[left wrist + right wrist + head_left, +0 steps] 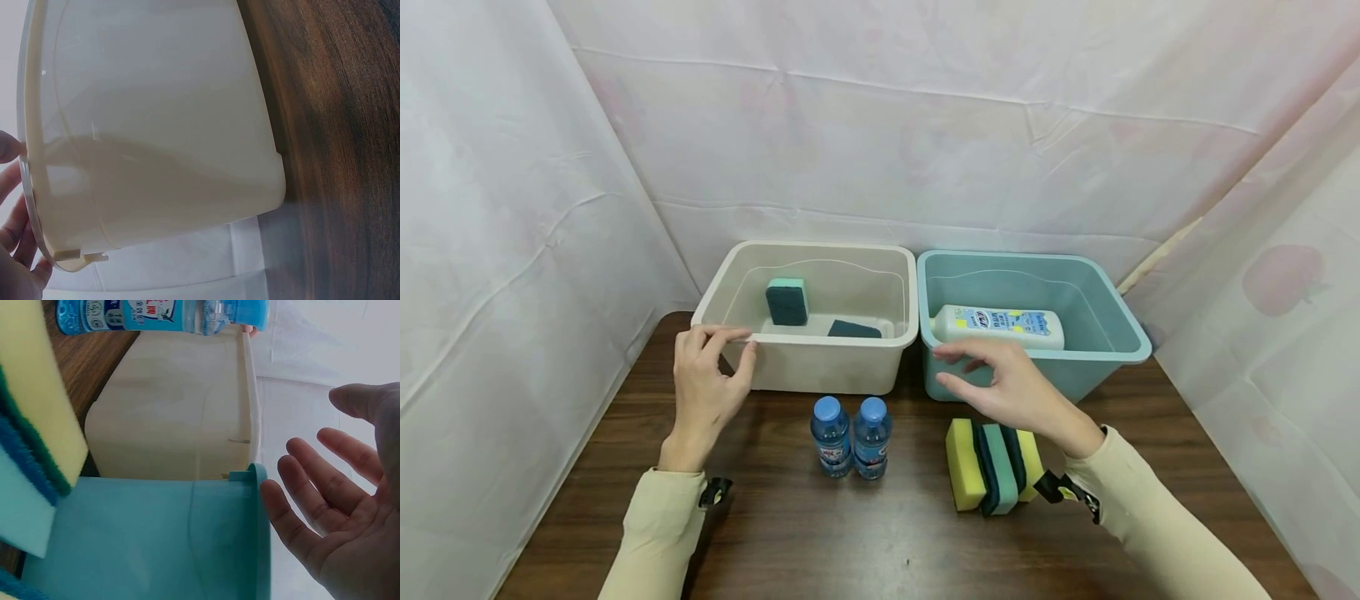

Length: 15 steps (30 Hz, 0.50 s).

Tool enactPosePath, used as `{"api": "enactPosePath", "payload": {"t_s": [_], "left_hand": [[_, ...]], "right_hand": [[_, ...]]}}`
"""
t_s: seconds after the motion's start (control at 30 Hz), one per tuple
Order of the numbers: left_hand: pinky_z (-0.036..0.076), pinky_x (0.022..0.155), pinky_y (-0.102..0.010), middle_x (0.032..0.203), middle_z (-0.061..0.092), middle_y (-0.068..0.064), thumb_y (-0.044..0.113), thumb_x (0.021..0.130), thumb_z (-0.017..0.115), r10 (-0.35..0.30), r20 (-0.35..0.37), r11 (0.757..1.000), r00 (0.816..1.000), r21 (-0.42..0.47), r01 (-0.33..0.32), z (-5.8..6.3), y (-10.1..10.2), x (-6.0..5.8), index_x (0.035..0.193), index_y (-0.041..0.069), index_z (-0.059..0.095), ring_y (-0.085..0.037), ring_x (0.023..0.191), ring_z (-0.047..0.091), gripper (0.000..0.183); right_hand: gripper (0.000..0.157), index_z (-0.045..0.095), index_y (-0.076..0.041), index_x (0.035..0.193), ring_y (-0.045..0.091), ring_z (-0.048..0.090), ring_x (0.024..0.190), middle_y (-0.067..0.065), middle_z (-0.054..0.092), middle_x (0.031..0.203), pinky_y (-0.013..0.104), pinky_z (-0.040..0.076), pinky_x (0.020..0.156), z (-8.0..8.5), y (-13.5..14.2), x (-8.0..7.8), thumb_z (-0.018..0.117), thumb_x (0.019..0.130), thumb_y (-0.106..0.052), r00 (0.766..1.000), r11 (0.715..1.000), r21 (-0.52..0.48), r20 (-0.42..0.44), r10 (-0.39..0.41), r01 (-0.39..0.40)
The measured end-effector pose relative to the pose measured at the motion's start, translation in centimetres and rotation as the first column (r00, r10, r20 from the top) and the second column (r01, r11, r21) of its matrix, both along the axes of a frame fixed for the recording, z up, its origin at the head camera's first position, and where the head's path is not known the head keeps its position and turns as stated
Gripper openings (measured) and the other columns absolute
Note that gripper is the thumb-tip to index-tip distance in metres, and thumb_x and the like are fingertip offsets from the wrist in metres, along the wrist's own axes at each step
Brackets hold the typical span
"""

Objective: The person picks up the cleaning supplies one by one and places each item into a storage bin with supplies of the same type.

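My left hand (709, 387) is at the front left corner of a cream bin (820, 367), its loosely bent fingers (15, 231) at the rim. Whether they bear on the rim is hard to tell. Inside that bin are an upright green sponge (787, 304) and a second dark sponge (853, 330), partly hidden by the front wall. With fingers apart and nothing in it, my right hand (1011, 387) is over the front rim of a blue-green bin (150, 537). A white bottle (1000, 325) with a printed label lies on its side in there.
Two small water bottles (831, 437) with blue caps stand upright in front of the cream bin. Several yellow and green sponges (966, 467) stand in a row below my right hand. Pale curtains (880, 150) hang behind and on both sides of the brown table (820, 542).
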<state>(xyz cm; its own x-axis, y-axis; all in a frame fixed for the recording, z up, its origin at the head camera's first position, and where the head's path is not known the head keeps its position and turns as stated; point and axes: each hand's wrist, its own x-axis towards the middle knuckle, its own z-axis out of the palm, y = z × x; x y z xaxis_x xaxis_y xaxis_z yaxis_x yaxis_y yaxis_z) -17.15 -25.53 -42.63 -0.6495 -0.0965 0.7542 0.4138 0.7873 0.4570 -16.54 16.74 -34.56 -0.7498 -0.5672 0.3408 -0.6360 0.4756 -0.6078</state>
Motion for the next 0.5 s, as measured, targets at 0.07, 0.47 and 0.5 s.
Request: {"api": "enactPosePath", "payload": {"t_s": [0.07, 0.47, 0.5], "left_hand": [[0.041, 0.093, -0.056, 0.109, 0.065, -0.022, 0.022, 0.097, 0.073, -0.002, 0.008, 1.000, 1.000, -0.005, 0.002, 0.0, 0.0, 0.1, 0.107, 0.005, 0.079, -0.046, 0.104, 0.052, 0.021], [0.040, 0.092, -0.058, 0.108, 0.066, -0.022, 0.018, 0.093, 0.076, 0.000, -0.017, 1.000, 1.000, 0.006, 0.000, 0.1, 0.1, 0.1, 0.105, 0.004, 0.079, -0.046, 0.103, 0.052, 0.019], [0.040, 0.092, -0.058, 0.108, 0.065, -0.022, 0.018, 0.093, 0.076, -0.001, -0.016, 1.000, 1.000, 0.004, 0.001, 0.1, 0.0, 0.1, 0.106, 0.004, 0.079, -0.046, 0.103, 0.052, 0.019]], "right_hand": [[0.033, 0.074, -0.017, 0.132, 0.016, 0.075, 0.105, -0.001, 0.076, 0.131, 0.039, 0.063, 0.089, -0.3, 0.3, 0.2, 0.076, 0.099, -0.020, 1.000, 1.000, 0.013, 0.008, 0.003, -0.003], [0.039, 0.070, -0.023, 0.139, 0.017, 0.072, 0.121, -0.006, 0.074, 0.136, 0.045, 0.061, 0.096, -2.0, 1.4, 1.0, 0.076, 0.100, -0.027, 0.998, 0.991, 0.122, 0.037, 0.055, -0.059], [0.039, 0.070, -0.022, 0.138, 0.017, 0.071, 0.122, -0.006, 0.074, 0.135, 0.044, 0.061, 0.096, -2.2, 1.5, 1.1, 0.076, 0.100, -0.027, 0.998, 0.990, 0.129, 0.036, 0.057, -0.061]]}}
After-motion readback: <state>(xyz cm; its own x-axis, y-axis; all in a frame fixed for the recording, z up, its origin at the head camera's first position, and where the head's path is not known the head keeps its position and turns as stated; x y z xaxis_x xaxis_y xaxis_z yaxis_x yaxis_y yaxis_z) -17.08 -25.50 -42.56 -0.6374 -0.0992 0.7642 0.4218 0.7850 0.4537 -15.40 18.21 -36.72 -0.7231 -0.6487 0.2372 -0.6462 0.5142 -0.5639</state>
